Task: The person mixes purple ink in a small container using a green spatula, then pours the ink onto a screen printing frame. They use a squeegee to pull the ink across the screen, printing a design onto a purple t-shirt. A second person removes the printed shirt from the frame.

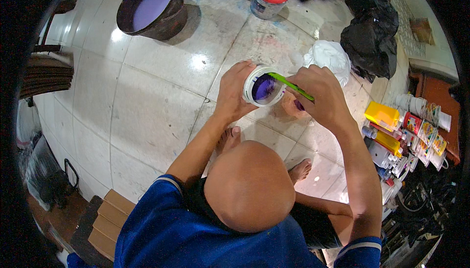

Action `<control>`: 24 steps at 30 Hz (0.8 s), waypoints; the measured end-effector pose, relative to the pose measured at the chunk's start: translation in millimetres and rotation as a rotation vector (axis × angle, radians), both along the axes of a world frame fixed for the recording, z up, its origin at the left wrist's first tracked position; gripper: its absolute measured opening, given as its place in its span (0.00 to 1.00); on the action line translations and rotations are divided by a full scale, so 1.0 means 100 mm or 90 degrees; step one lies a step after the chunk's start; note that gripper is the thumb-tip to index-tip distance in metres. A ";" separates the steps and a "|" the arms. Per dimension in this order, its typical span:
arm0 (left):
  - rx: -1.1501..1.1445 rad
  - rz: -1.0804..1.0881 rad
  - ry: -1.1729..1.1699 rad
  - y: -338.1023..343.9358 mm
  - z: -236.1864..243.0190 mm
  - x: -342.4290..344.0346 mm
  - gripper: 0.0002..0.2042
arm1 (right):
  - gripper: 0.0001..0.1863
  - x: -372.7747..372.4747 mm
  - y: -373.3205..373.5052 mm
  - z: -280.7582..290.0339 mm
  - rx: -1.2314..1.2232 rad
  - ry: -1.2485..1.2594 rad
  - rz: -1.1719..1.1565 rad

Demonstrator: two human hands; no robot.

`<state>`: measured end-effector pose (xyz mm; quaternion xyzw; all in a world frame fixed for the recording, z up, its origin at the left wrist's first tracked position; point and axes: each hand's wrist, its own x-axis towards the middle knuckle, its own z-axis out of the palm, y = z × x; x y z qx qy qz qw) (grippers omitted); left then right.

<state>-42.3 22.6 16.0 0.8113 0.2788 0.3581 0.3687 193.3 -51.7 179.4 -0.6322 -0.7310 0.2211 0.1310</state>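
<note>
My left hand [232,91] is wrapped round the side of a small white plastic tub [248,83] and holds it tilted, its mouth facing me. Deep purple paint [263,87] shows inside it. With my right hand [323,91] I grip a bright green stick-like tool [293,86]. Its far end reaches over the tub's rim; whether it has a blade or bristles cannot be made out. Below my right hand, partly hidden by it, stands an orange-tan bowl [292,109] with purple inside.
A large black bucket [175,22] of lilac liquid stands far left on the tiled floor. Nearby is a grey pail with a red lid [268,7]. White [329,60] and black bags [370,42] lie far right, with piled bottles and yellow containers [383,116] nearer. Cardboard boxes [111,214] sit lower left.
</note>
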 end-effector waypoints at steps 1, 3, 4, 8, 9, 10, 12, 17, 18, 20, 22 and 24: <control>0.015 0.002 0.018 0.02 0.03 -0.01 0.49 | 0.10 0.00 -0.03 -0.02 0.014 -0.014 -0.017; 0.047 0.002 0.040 0.08 0.09 -0.01 0.50 | 0.09 -0.01 -0.11 -0.09 -0.047 0.103 -0.140; 0.065 0.000 0.046 0.13 0.12 -0.01 0.50 | 0.09 -0.03 -0.16 -0.15 -0.086 0.162 -0.207; 0.113 0.004 0.085 0.24 0.27 0.03 0.50 | 0.11 -0.17 -0.46 -0.40 -0.211 0.565 -0.536; 0.121 0.005 0.091 0.25 0.31 0.04 0.49 | 0.11 -0.21 -0.52 -0.46 -0.194 0.640 -0.580; 0.131 0.007 0.096 0.26 0.35 0.06 0.49 | 0.12 -0.26 -0.56 -0.52 -0.178 0.713 -0.632; 0.145 0.004 0.103 0.28 0.41 0.08 0.48 | 0.11 -0.36 -0.64 -0.64 -0.137 0.885 -0.694; 0.136 0.007 0.088 0.32 0.48 0.16 0.49 | 0.10 -0.27 -0.79 -0.67 -0.082 0.991 -0.723; 0.130 0.017 0.090 0.32 0.48 0.17 0.49 | 0.10 -0.21 -0.82 -0.64 -0.071 0.979 -0.689; 0.117 0.040 0.092 0.29 0.48 0.21 0.51 | 0.10 -0.08 -0.89 -0.54 -0.053 0.934 -0.651; 0.103 0.040 0.076 0.27 0.46 0.24 0.52 | 0.11 0.01 -0.96 -0.45 -0.048 0.868 -0.644; 0.088 0.042 0.072 0.26 0.44 0.25 0.53 | 0.13 0.06 -1.02 -0.37 -0.031 0.833 -0.642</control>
